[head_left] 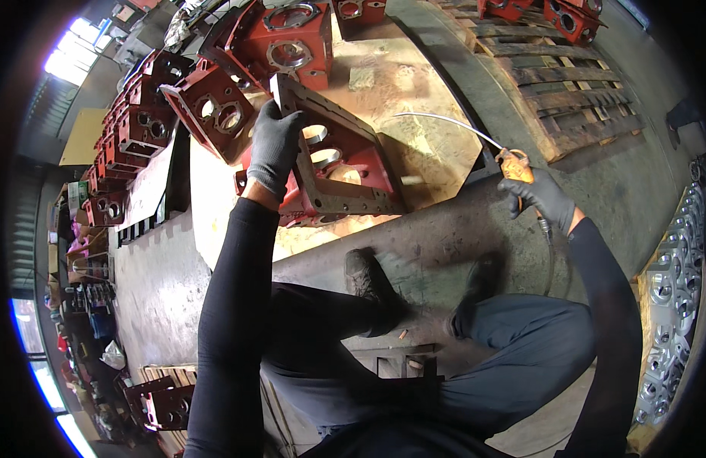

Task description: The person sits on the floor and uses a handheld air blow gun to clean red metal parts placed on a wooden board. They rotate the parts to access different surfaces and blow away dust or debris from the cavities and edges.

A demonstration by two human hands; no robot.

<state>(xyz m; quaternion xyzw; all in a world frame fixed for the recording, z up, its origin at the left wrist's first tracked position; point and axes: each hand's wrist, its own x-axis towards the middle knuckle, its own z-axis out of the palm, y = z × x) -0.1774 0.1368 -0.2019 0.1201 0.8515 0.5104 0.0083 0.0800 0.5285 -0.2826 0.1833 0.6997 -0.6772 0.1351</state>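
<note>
My left hand [274,149], in a grey glove, grips the upper rim of a red metal housing [368,162] with a bare machined flange and round bores. The housing leans tilted on a wooden board [433,84]. At the right, my gloved right hand [542,197] is closed around an orange air blow gun [515,166]. Its long, thin, curved nozzle points left above the board, apart from the housing. A hose [550,233] hangs below the gun.
More red housings [288,49] stand at the board's far side, and a row of others [143,130] runs along the left. A wooden pallet [559,84] lies at the far right. Silver metal castings [670,301] line the right edge. My feet [368,278] are on the concrete floor.
</note>
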